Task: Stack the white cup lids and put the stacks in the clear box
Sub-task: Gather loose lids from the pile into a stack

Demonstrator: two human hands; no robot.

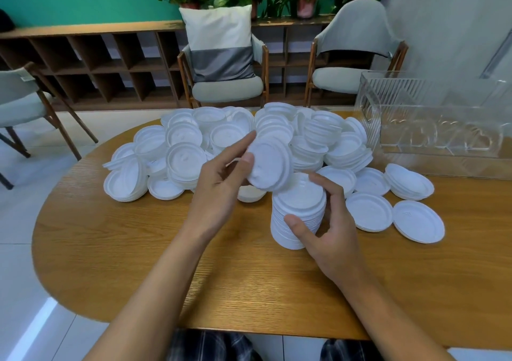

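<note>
A tall stack of white cup lids (297, 216) stands on the wooden table (166, 263) near its middle. My right hand (324, 222) grips this stack, thumb on its front and fingers round its right side. My left hand (221, 177) pinches a single white lid (270, 163), tilted, just above and left of the stack's top. A large heap of loose white lids (221, 139) covers the far half of the table. The clear box (443, 122) stands at the far right; no lids show inside it.
Several flat lids (418, 220) and short piles lie to the right of the stack, in front of the box. Grey chairs (227, 83) and a low wooden shelf (83, 55) stand beyond the table. The table's near edge runs just in front of my knees.
</note>
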